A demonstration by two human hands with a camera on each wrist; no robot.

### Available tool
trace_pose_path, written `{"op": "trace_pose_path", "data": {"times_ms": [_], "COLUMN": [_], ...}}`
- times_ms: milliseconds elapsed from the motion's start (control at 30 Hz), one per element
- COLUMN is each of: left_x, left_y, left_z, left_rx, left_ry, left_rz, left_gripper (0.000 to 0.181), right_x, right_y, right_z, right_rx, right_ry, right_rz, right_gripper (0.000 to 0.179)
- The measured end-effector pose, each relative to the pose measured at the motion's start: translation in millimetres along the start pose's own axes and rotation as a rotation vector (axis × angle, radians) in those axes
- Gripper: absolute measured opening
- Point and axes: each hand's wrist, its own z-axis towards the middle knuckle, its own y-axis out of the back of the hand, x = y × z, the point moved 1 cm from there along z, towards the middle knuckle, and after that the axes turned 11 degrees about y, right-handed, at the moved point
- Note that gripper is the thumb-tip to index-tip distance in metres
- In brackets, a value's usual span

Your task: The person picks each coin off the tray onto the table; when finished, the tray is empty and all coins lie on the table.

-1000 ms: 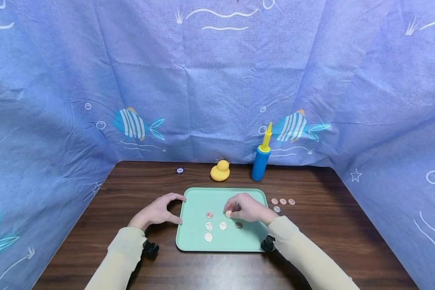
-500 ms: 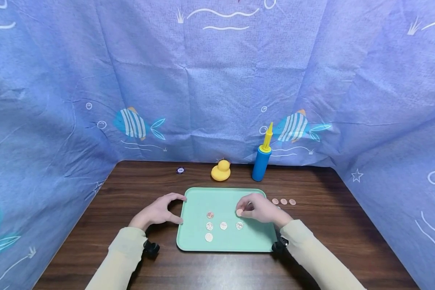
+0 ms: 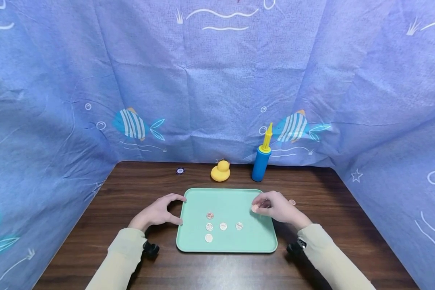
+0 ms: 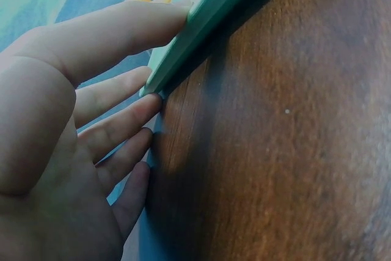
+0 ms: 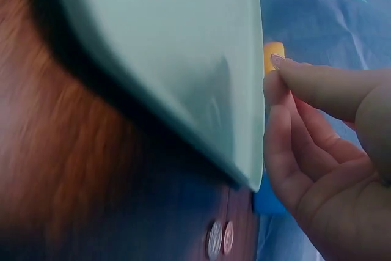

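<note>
My left hand (image 3: 159,211) rests at the left edge of a mint-green tray (image 3: 195,197). In the left wrist view its thumb and a fingertip touch the tray's rim (image 4: 201,19), and the other fingers are extended. Over the tray's right part, my right hand (image 3: 277,207) pinches a copper coin (image 3: 255,208) between thumb and fingertips. That coin (image 5: 277,60) also shows in the right wrist view, just at the thumb tip. On the tray lie a copper coin (image 3: 210,216) and several silver coins, among them one in the middle (image 3: 223,226) and one nearest the front (image 3: 208,238).
Right of the tray a copper coin (image 3: 292,202) shows past my hand; a silver coin (image 5: 214,239) lies there too. Behind the tray stand a yellow rubber duck (image 3: 220,171), a blue balloon pump (image 3: 260,165) and a poker chip (image 3: 180,171). A blue cloth (image 3: 217,100) hangs behind.
My right hand has moved to the right across the tray, carrying the pinched copper coin. The left hand stays at the tray's edge, and the coins lying on the tray stay put.
</note>
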Motion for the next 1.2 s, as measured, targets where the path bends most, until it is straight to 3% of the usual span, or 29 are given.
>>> {"op": "trace_pose_path", "data": {"times_ms": [200, 933, 1200], "left_x": [-2.4, -1.7, -1.2], "left_y": [0.9, 0.9, 0.6], "left_z": [-0.1, -0.5, 0.0], "left_rx": [0.000, -0.003, -0.002], "left_ry": [0.003, -0.001, -0.006], "left_rz": [-0.004, 0.002, 0.005], "left_gripper": [0.071, 0.071, 0.071], "right_x": [-7, -36, -44], "right_y": [9, 28, 32], "right_z": [-13.4, -55.3, -67.3], "right_rx": [-0.026, -0.199, -0.218], "right_ry": [-0.052, -0.067, -0.116], "right_rz": [0.025, -0.048, -0.152], "right_gripper": [0.018, 0.011, 0.007]}}
